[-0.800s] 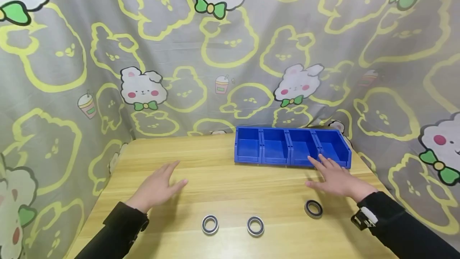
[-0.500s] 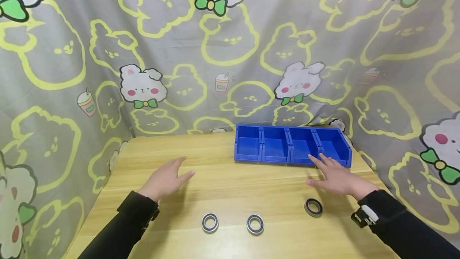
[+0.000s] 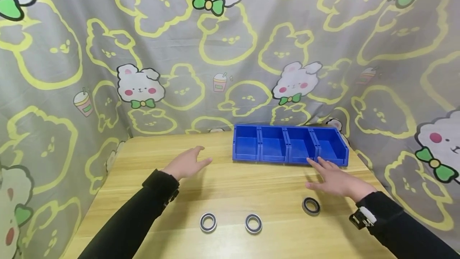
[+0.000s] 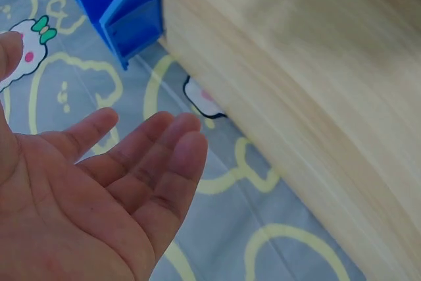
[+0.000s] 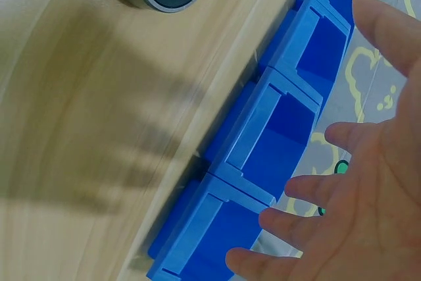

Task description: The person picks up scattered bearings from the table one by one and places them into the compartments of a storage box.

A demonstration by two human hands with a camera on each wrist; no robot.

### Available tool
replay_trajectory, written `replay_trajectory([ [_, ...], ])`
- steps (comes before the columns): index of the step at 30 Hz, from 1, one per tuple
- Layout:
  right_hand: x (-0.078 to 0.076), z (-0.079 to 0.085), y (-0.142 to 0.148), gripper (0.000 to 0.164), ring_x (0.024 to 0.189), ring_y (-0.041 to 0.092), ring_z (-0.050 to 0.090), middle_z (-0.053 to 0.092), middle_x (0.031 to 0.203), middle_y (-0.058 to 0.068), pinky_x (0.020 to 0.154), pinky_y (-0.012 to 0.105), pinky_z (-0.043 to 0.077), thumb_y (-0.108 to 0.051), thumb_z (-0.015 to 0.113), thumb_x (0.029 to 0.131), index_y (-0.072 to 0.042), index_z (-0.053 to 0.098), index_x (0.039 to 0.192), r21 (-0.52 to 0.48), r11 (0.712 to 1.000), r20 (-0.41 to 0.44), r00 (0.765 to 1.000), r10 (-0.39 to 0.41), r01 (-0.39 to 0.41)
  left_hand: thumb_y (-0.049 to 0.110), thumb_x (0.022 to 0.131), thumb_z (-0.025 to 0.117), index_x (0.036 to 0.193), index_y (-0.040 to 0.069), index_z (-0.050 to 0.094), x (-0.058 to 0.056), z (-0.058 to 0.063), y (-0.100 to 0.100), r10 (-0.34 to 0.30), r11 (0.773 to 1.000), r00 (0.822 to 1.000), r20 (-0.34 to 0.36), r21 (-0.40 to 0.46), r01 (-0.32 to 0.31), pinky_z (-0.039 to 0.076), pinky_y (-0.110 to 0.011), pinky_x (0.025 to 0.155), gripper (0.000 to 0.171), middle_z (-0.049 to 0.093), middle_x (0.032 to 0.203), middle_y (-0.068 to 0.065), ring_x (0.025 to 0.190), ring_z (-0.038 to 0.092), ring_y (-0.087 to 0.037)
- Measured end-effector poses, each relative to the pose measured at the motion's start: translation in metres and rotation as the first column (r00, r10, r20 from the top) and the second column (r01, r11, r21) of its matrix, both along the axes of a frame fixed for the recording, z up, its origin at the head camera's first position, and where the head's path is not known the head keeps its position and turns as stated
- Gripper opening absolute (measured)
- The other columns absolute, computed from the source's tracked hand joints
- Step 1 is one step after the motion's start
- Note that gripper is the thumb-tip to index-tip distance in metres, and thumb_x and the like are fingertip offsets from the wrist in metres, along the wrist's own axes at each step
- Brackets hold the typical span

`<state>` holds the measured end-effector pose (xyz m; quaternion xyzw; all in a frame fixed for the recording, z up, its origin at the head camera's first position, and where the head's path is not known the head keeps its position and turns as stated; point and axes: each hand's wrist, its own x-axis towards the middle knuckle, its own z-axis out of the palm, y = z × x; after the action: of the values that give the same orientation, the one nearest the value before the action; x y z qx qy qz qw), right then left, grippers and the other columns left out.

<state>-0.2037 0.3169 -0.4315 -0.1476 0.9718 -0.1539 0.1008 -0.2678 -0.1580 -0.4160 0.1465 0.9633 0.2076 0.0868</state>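
Over the left part of the table, my left hand (image 3: 187,164) hovers with its fingers spread and holds nothing; its palm also fills the lower left of the left wrist view. My right hand (image 3: 334,179) is held out just in front of the blue bins (image 3: 273,143), fingers apart, nothing in its grasp. One ball bearing (image 3: 310,206) lies on the wood below and left of the right wrist. Two more rest nearer the front edge: a middle bearing (image 3: 253,224) and a left bearing (image 3: 208,223). The joined bins show no contents.
The wooden table (image 3: 161,147) carries the bins at its back right. A patterned grey curtain (image 3: 187,51) hangs behind and along both sides, close to the table's edges. Both sleeves are black, with a small device (image 3: 363,217) on the right wrist.
My left hand has moved right and farther back over the table, toward the bins. The right hand has barely moved. Bearings and bins keep their places; the head view has shifted slightly.
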Motion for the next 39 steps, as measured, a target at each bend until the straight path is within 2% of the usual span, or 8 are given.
replay_trajectory([
  [10,0.007,-0.004,-0.002,0.098,0.133,0.069,0.019,0.020,0.152,0.042,0.094,0.081,0.027,-0.065,0.063,0.087,-0.002,0.030,0.155,0.002,1.000,0.003,1.000,0.001,-0.001,0.061,0.099,0.044,0.152,0.004,0.036,-0.038,0.003,0.037,0.006,1.000,0.999,0.048,0.028,-0.008,0.038,-0.049,0.109,0.078,0.053,0.143,-0.021,0.130,0.052,-0.035],
  [16,0.007,-0.008,-0.002,0.095,0.132,0.069,0.022,0.022,0.151,0.042,0.093,0.080,0.029,-0.061,0.065,0.088,-0.002,0.031,0.155,0.024,1.000,-0.015,1.000,0.016,-0.016,0.058,0.100,0.043,0.150,0.003,0.040,-0.060,-0.003,0.058,0.019,1.000,0.999,0.036,0.017,-0.019,0.036,-0.046,0.111,0.074,0.050,0.147,-0.018,0.133,0.049,-0.036],
  [20,0.009,-0.009,-0.003,0.095,0.131,0.069,0.022,0.022,0.150,0.043,0.093,0.080,0.030,-0.061,0.066,0.087,-0.002,0.032,0.154,0.011,1.000,-0.021,1.000,0.015,-0.014,0.056,0.101,0.046,0.148,0.003,0.043,-0.071,-0.007,0.075,0.034,0.998,0.999,0.039,0.054,-0.036,0.036,-0.044,0.111,0.071,0.051,0.146,-0.018,0.134,0.048,-0.035],
  [25,0.012,-0.013,-0.005,0.096,0.131,0.069,0.023,0.023,0.150,0.043,0.093,0.079,0.031,-0.063,0.066,0.086,-0.002,0.034,0.153,0.010,1.000,-0.013,1.000,0.016,-0.016,0.056,0.101,0.046,0.150,0.002,0.038,-0.076,-0.015,0.095,0.091,0.985,0.991,0.103,0.134,-0.104,0.036,-0.045,0.111,0.073,0.050,0.146,-0.019,0.135,0.047,-0.035],
  [29,0.014,-0.016,-0.004,0.096,0.132,0.068,0.024,0.024,0.151,0.042,0.094,0.078,0.031,-0.064,0.066,0.085,-0.004,0.035,0.153,0.012,1.000,-0.021,1.000,0.012,-0.011,0.049,0.102,0.048,0.151,-0.001,0.035,-0.081,-0.023,0.110,0.153,0.965,0.982,0.115,0.197,-0.173,0.036,-0.046,0.112,0.071,0.048,0.148,-0.021,0.135,0.046,-0.036],
  [32,0.016,-0.018,-0.003,0.098,0.133,0.067,0.024,0.024,0.152,0.041,0.095,0.077,0.031,-0.067,0.064,0.085,-0.005,0.034,0.154,0.007,1.000,-0.012,1.000,0.011,-0.011,0.042,0.102,0.051,0.152,-0.002,0.033,-0.088,-0.031,0.118,0.190,0.954,0.974,0.125,0.212,-0.213,0.036,-0.046,0.112,0.069,0.049,0.146,-0.023,0.135,0.046,-0.037],
  [36,0.019,-0.019,-0.002,0.100,0.135,0.065,0.022,0.022,0.154,0.039,0.098,0.077,0.029,-0.068,0.064,0.085,-0.005,0.032,0.155,-0.003,1.000,0.013,1.000,-0.002,0.002,0.038,0.102,0.052,0.152,-0.001,0.031,-0.095,-0.041,0.125,0.238,0.933,0.956,0.173,0.231,-0.275,0.036,-0.046,0.111,0.067,0.049,0.145,-0.024,0.135,0.046,-0.037],
  [39,0.021,-0.019,-0.001,0.099,0.136,0.064,0.021,0.020,0.155,0.038,0.099,0.077,0.028,-0.067,0.065,0.085,-0.005,0.032,0.155,-0.002,1.000,0.020,1.000,-0.015,0.015,0.038,0.102,0.053,0.151,0.000,0.033,-0.099,-0.045,0.126,0.290,0.907,0.936,0.198,0.256,-0.335,0.037,-0.048,0.110,0.066,0.048,0.146,-0.024,0.134,0.046,-0.038],
])
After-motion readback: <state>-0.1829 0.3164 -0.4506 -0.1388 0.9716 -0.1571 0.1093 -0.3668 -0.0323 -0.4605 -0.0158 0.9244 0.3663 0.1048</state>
